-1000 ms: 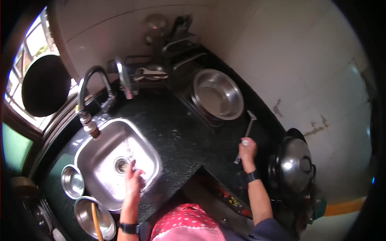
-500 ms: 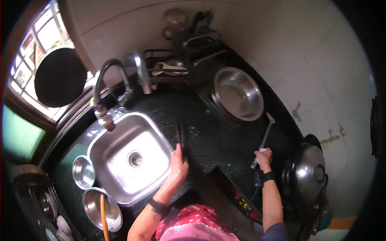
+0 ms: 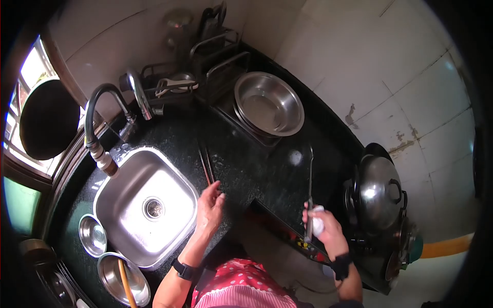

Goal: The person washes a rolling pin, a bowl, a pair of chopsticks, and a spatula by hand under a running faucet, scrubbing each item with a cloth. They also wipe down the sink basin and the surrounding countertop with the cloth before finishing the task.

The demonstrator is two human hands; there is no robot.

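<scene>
My left hand (image 3: 210,205) is closed around the near ends of a pair of thin dark chopsticks (image 3: 206,163), which point away over the black counter beside the sink (image 3: 154,231). In my right hand (image 3: 324,226) is a long thin metal utensil (image 3: 310,177), gripped by its handle and pointing away from me. A white crumpled thing (image 3: 318,220), perhaps a cloth, is in the same hand. The utensil's far end is narrow, seen edge-on.
A steel basin (image 3: 269,105) stands at the back of the counter (image 3: 246,169), near a dish rack (image 3: 226,64). The faucet (image 3: 105,92) arches over the sink. Two steel bowls (image 3: 92,236) sit left of it. A lidded pot (image 3: 380,192) is at the right.
The view has shifted to the right. My right hand has drawn nearer to me, and the utensil has turned more upright in view. Both hands keep hold of their things.
</scene>
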